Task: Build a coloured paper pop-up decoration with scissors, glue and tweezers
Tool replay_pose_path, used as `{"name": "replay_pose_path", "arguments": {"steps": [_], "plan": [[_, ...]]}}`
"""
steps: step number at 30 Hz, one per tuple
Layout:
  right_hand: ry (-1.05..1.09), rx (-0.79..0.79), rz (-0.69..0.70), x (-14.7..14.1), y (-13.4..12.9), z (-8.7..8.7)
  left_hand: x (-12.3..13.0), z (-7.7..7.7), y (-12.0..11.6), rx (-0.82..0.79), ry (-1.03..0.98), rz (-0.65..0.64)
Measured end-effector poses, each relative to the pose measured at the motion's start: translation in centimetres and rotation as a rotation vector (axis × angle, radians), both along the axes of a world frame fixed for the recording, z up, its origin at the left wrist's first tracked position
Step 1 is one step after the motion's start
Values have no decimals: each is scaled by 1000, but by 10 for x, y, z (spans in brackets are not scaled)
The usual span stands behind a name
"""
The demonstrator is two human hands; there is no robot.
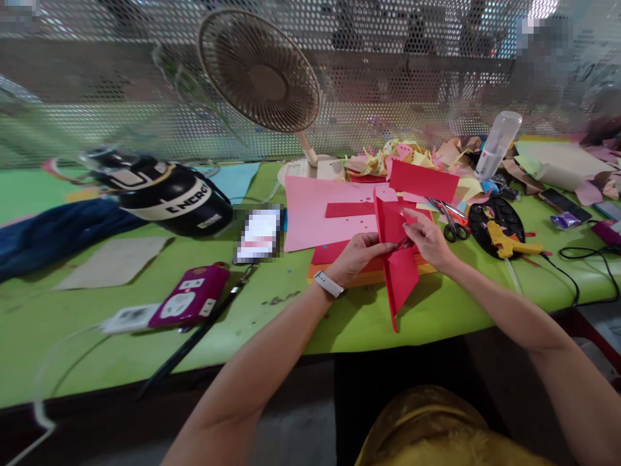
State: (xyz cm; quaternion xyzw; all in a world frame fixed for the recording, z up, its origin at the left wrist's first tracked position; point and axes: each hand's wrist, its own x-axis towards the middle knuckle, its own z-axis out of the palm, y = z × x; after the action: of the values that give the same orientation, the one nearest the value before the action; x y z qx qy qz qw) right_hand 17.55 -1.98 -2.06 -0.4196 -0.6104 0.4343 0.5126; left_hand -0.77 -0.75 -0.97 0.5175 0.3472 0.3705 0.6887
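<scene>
A folded piece of red paper [402, 278] stands raised over the table's front part, between both hands. My left hand [358, 255], with a white band at the wrist, grips its left side with closed fingers. On its right side my right hand [423, 234] is bent in with the fingers pressed together at the paper; whether a small item is between them is too small to tell. Beneath lie a pink sheet [310, 217] with small red scraps, a red strip [350, 210] and more red and orange paper. Another red piece [424, 182] lies just behind.
A fan [264, 81] stands at the back. Black scissors [455, 228], a yellow glue gun [509, 243] on a black tray [485, 217], and a clear bottle [498, 145] are right. A black flask [179, 197], phone [259, 234] and purple power bank [191, 294] are left.
</scene>
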Motion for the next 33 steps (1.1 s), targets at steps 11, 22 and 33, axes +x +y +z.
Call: {"name": "replay_pose_path", "arguments": {"steps": [11,22,33], "plan": [[-55,11,-1,-2,-6,6,1,4,-3,46,49,-58],[23,-214,-94,3,-2,12,1,4,-2,6,33,-2],[-446,-190,-64,5,4,14,-3,-3,11,13,80,168]]}}
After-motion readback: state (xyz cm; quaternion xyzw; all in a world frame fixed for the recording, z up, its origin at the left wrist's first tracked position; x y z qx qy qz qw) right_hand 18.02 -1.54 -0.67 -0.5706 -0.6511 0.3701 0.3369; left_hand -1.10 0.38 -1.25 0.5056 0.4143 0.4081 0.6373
